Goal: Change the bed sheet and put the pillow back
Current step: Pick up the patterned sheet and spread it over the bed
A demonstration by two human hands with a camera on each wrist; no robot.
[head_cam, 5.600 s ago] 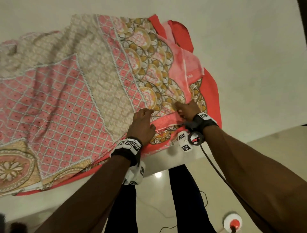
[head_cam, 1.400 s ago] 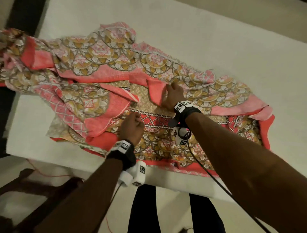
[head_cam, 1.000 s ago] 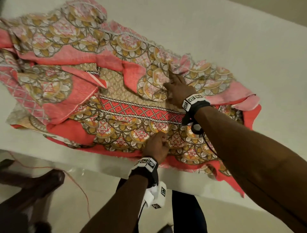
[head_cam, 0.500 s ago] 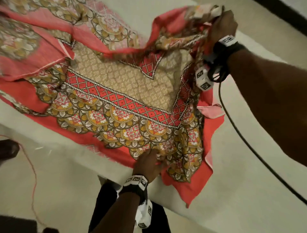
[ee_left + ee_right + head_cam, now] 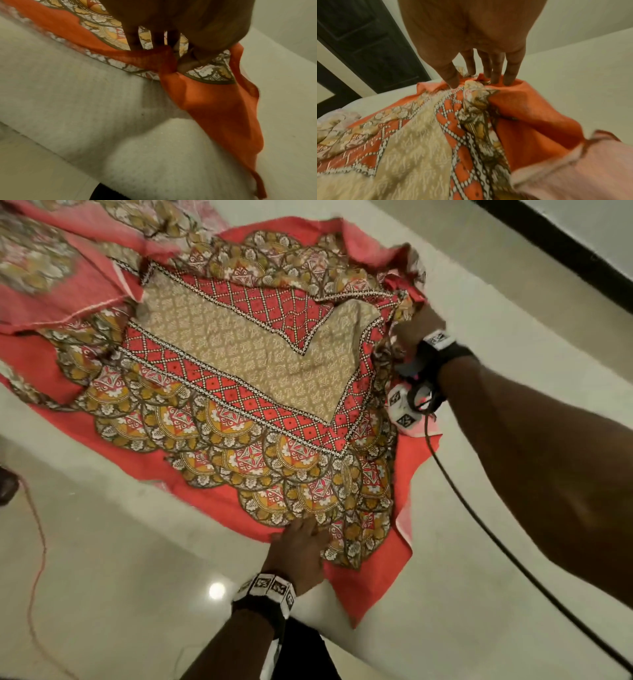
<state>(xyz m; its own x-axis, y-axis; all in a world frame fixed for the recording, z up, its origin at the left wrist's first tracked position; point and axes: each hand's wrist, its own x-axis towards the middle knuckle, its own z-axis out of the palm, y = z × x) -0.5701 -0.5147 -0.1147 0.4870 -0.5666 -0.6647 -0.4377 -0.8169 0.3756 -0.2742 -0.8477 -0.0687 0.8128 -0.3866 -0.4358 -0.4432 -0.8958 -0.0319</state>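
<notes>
Half a second earlier the right hand [image 5: 416, 328] had held a bunched corner of the red, tan and gold patterned cotton bed sheet [image 5: 246, 378] raised in the air; now it had come down, and that corner lay gathered low against the bare off-white mattress [image 5: 513, 344]. Its fingers [image 5: 510, 73] and thumb were spread into the crumpled folds, pinching the cloth between them. More of the sheet's tan centre panel lay flat than before, framed by the red diamond band and the gold scalloped border.

At the near edge the left hand [image 5: 301, 546] remained where it had been, thumb and fingers [image 5: 135, 42] nipping the plain red hem, which rose in a small ridge between them. Below that grip the red corner hung over the mattress side.

The sheet lay partly spread across the mattress, its far-left portion heaped in pink and patterned folds. A black cable [image 5: 507, 546] ran from the right wrist towards the lower right. Pale glossy floor tiles [image 5: 102, 577] showed beside the bed, with a thin red cord [image 5: 39, 542] trailing over them. No pillow was in view, nor any container.
</notes>
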